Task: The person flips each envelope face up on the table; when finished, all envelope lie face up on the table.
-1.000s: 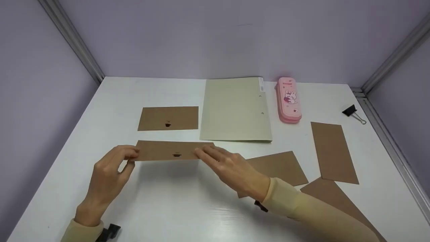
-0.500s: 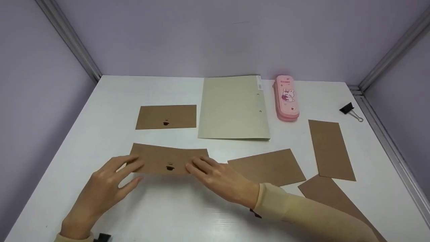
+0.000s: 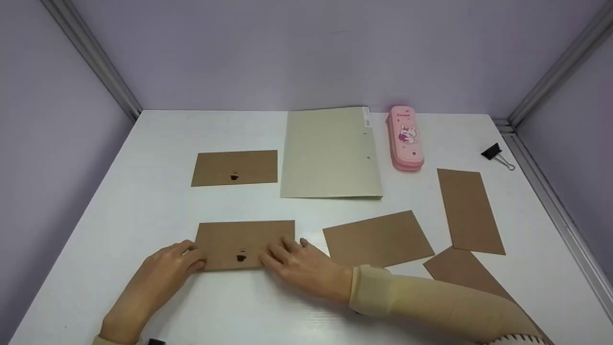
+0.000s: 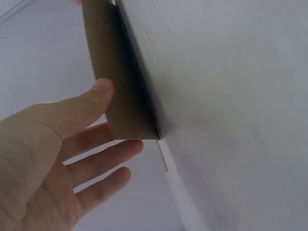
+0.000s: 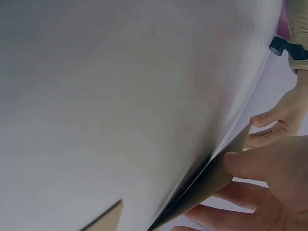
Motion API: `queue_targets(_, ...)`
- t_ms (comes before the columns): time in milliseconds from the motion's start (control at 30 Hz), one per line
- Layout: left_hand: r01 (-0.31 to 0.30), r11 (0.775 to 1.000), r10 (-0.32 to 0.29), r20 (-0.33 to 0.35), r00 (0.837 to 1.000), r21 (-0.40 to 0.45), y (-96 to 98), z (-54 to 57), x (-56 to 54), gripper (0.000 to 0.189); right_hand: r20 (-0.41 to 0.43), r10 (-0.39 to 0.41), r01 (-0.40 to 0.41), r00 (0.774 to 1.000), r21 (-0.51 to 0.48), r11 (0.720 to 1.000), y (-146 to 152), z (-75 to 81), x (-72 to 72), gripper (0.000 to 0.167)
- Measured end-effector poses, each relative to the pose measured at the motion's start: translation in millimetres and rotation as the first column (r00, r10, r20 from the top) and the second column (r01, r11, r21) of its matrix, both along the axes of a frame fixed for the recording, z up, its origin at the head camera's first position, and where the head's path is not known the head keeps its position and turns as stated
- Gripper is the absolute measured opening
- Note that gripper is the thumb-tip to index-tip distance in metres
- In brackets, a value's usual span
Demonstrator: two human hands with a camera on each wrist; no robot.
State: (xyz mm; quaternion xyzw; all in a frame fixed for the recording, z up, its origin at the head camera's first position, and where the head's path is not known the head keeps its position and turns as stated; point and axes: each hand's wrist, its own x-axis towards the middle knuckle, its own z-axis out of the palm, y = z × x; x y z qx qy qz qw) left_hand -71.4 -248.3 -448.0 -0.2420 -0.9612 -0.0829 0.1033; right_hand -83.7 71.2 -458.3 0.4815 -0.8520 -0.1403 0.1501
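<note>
A rectangular brown kraft-paper card [image 3: 230,239] with a small black print lies at the front of the table, its near edge raised. My left hand [image 3: 160,273] pinches its near left corner; in the left wrist view the thumb is on the underside of the card [image 4: 108,62] and the other fingers are beyond the edge. My right hand [image 3: 304,270] pinches the near edge right of the print, with the thumb under the card [image 5: 209,183] in the right wrist view. A matching printed card [image 3: 234,165] lies flat farther back.
A beige folder [image 3: 330,153] lies at the back middle, beside a pink pencil case [image 3: 406,139]. Plain brown cards [image 3: 378,239] [image 3: 471,211] are spread at the right, one [image 3: 459,268] partly under my right sleeve. A black binder clip [image 3: 492,152] sits near the right edge.
Both hands have brought the card down from above the table toward the front edge, and it now lies flatter. My left fingers loosened midway and now pinch the near left corner.
</note>
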Motion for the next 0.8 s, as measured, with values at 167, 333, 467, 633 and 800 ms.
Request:
queue_targets(167,-0.027,0.997,0.034,0.093,0.995,-0.075,9.5,-3.9,-2.6,0.028,-0.035,-0.038,0.04,0.999,0.07,0.997,-0.7,-2.2,0.8,0.04)
queue_targets(333,-0.041,0.995,0.057,0.175,0.983,-0.094,16.0,1.4,-7.6,0.034,-0.028,-0.036,0.038,0.999,0.049,0.998,2.0,-0.6,-2.8,0.039)
queue_targets(467,-0.028,0.994,0.05,0.216,0.975,-0.105,33.3,22.4,-15.3,0.026,0.184,-0.045,0.053,0.982,-0.035,0.998,13.9,13.9,-11.8,0.049)
queue_targets(633,0.098,0.992,-0.091,0.089,0.992,-0.074,92.0,57.0,-30.1,0.025,0.45,-0.089,0.172,0.889,-0.146,0.974,68.7,50.8,-28.9,0.069)
queue_targets(800,0.249,0.964,-0.243,0.065,0.968,-0.09,159.8,68.9,-33.8,0.036,0.558,-0.158,0.319,0.815,-0.204,0.926,152.2,64.7,-39.6,0.083)
